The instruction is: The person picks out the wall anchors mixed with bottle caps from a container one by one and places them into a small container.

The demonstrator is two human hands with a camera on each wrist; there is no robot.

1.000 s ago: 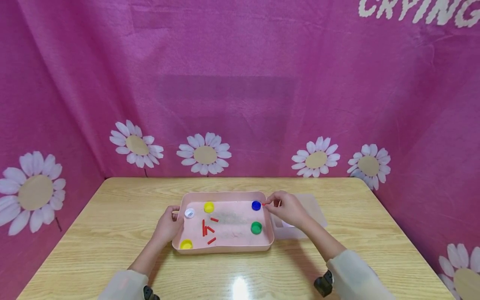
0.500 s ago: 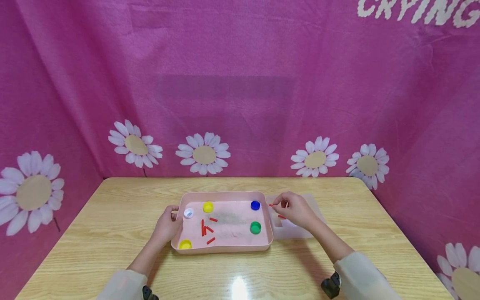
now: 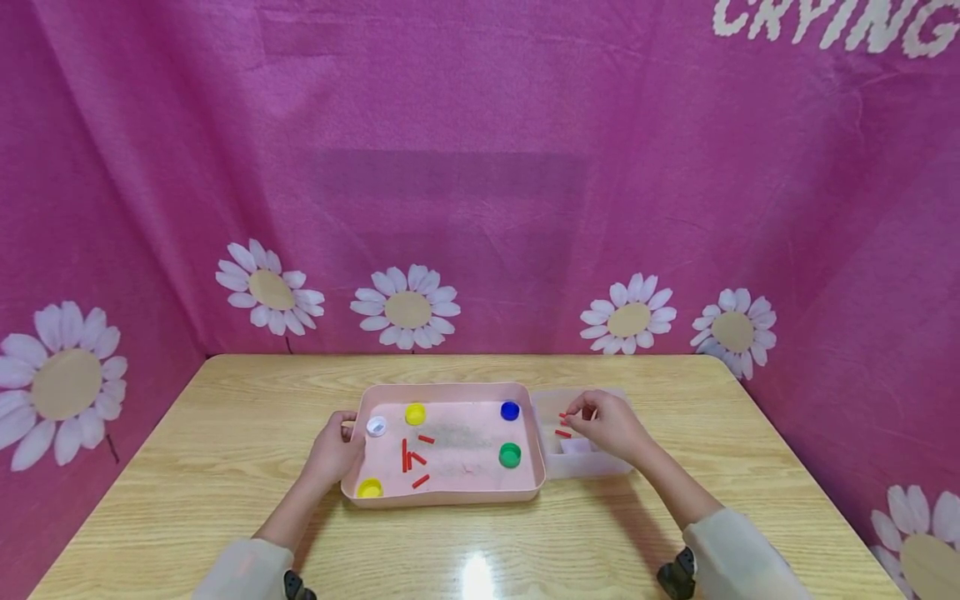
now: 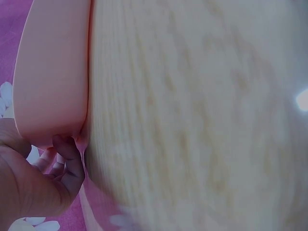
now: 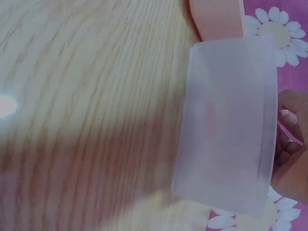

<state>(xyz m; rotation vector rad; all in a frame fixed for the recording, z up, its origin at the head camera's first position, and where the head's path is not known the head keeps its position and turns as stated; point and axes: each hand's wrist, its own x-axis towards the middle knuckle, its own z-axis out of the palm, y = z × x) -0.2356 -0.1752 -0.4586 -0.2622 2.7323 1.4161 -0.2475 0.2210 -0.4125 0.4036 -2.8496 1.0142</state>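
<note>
My left hand grips the left end of a pink tray; the left wrist view shows its curled fingers at the tray's end wall. Pinched in my right hand is a small red stick, over a translucent plastic box at the tray's right. Another red stick lies inside that box. Several red sticks are scattered in the tray's left half. From the right wrist view, the box wall hides part of my right hand.
Inside the tray are a blue cap, a green cap, a white cap, a yellow cap at the back and another yellow cap in the front left corner. A pink flowered cloth hangs behind the wooden table.
My right hand has moved right with the pinched red stick, from the tray's right edge to over the translucent box. My left hand stays on the tray.
</note>
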